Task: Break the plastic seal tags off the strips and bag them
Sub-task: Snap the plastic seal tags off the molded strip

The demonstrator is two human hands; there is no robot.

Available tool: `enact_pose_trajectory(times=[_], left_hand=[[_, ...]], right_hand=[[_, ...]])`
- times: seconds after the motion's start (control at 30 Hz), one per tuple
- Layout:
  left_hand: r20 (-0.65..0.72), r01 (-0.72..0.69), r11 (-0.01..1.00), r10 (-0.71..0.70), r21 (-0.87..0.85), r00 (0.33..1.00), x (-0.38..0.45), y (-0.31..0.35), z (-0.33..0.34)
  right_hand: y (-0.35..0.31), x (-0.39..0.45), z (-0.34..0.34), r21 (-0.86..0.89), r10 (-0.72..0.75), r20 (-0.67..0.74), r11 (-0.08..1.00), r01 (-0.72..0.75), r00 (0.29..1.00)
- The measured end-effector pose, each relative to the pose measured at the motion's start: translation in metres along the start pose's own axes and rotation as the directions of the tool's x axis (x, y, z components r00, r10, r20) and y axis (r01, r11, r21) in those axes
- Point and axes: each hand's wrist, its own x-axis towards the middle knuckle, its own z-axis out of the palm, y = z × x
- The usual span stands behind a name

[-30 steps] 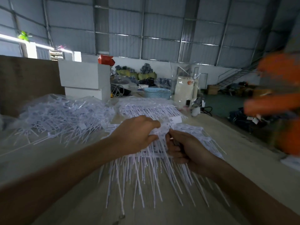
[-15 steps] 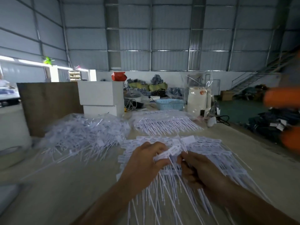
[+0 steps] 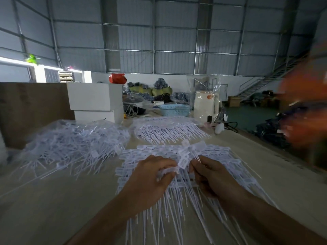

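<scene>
A fanned stack of white plastic seal-tag strips lies on the table in front of me, thin tails pointing toward me. My left hand grips a bunch of tags at the stack's middle, fingers curled round them. My right hand pinches the neighbouring tags and tails, and a few tag heads stick up between the two hands. A clear bag heaped with loose separated tags sits to the left. A second stack of strips lies farther back.
White foam boxes and a brown board stand at the back left. A blue basket and a cream appliance sit at the table's far end. A blurred orange shape moves at the right edge.
The view has tilted up and shifted, so my hands sit lower in the frame. Both hands keep hold of the strip, and the tag heads between them have bent upward.
</scene>
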Motion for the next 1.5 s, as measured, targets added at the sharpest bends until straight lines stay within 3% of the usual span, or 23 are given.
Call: enact_pose_trajectory(times=[0.13, 0.23, 0.37, 0.43, 0.73, 0.93, 1.1, 1.23, 1.37, 1.5], left_hand=[[0.041, -0.061, 0.995, 0.058, 0.075, 0.997, -0.001, -0.011, -0.007], [-0.069, -0.034, 0.999, 0.036, 0.02, 0.997, 0.001, -0.012, -0.012], [-0.149, -0.011, 0.998, 0.002, -0.06, 0.989, 0.003, 0.002, -0.003], [-0.183, 0.009, 0.997, -0.022, -0.072, 0.983, 0.003, 0.007, 0.003], [-0.108, 0.04, 0.995, -0.05, -0.094, 0.993, 0.0, -0.004, -0.001], [-0.052, 0.028, 0.995, -0.024, 0.093, 0.998, -0.002, -0.007, 0.002], [0.009, -0.042, 0.97, 0.041, 0.241, 0.999, -0.006, 0.0, -0.001], [0.039, 0.007, 0.987, -0.013, 0.159, 0.999, -0.006, -0.002, 0.002], [-0.006, 0.151, 0.984, -0.152, -0.09, 0.988, -0.002, -0.004, 0.005], [-0.029, 0.176, 0.966, -0.184, -0.187, 0.982, 0.0, 0.001, 0.003]], right_hand=[[0.001, 0.01, -0.02, 0.171, 0.11, -0.244, 0.983, -0.069, 0.963], [-0.002, 0.008, -0.017, 0.244, 0.147, -0.128, 0.963, -0.112, 0.981], [-0.005, -0.01, 0.016, 0.153, 0.131, 0.142, 0.976, -0.153, 0.981], [-0.009, -0.016, 0.023, 0.118, 0.135, 0.2, 0.98, -0.16, 0.97], [-0.018, -0.017, 0.017, 0.205, 0.122, 0.082, 0.969, -0.136, 0.989], [-0.014, -0.015, 0.015, 0.177, 0.095, 0.063, 0.979, -0.105, 0.993], [-0.007, -0.015, 0.012, 0.041, -0.025, 0.056, 0.999, 0.023, 0.998], [-0.003, -0.014, 0.01, 0.02, -0.066, 0.07, 0.998, 0.065, 0.995], [-0.003, -0.015, 0.009, 0.028, -0.114, 0.121, 0.993, 0.111, 0.986], [-0.004, -0.015, 0.013, 0.027, -0.089, 0.099, 0.996, 0.087, 0.991]])
